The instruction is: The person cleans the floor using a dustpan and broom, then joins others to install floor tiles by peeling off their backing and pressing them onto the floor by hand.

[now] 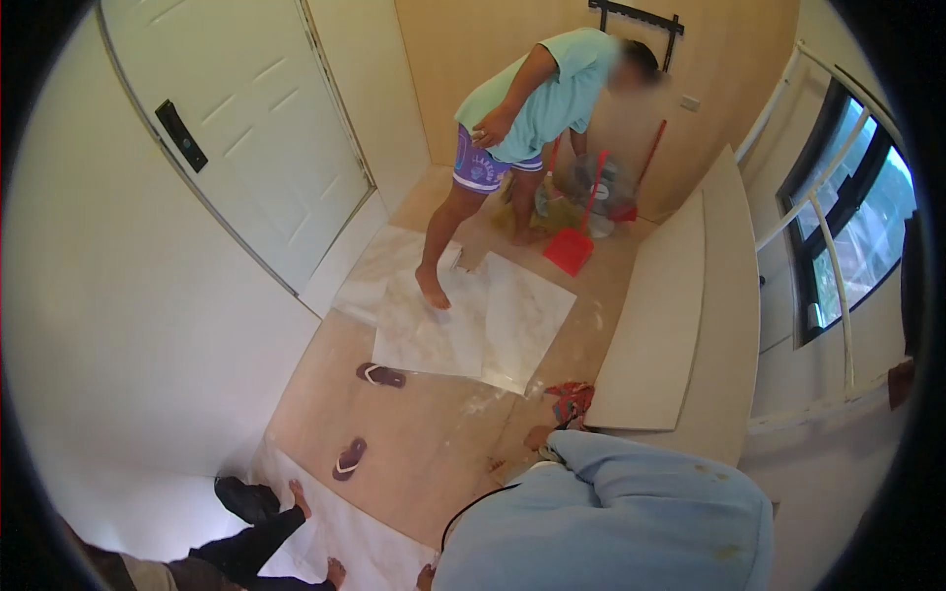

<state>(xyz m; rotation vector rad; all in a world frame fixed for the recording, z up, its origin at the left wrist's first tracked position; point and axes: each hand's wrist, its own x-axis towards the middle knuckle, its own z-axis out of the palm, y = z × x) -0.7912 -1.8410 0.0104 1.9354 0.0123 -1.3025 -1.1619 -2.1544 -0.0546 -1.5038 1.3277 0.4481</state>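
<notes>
just past the light blue pants (pixel 611 512), a crumpled red cloth (pixel 572 400) lies ahead, but both hands are out of shot, so can't tell finger grip or which is nearer

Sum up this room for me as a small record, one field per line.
floor covering: marbled sheets, partly over a brown floor
standing person: bent forward in a pale green top, one bare foot on the sheets
second person: partly visible, lower left, dark trousers
footwear: two separated flip-flops
cleaning tool: red dustpan
door: white, shut
camera wearer's hands: not in view
</notes>
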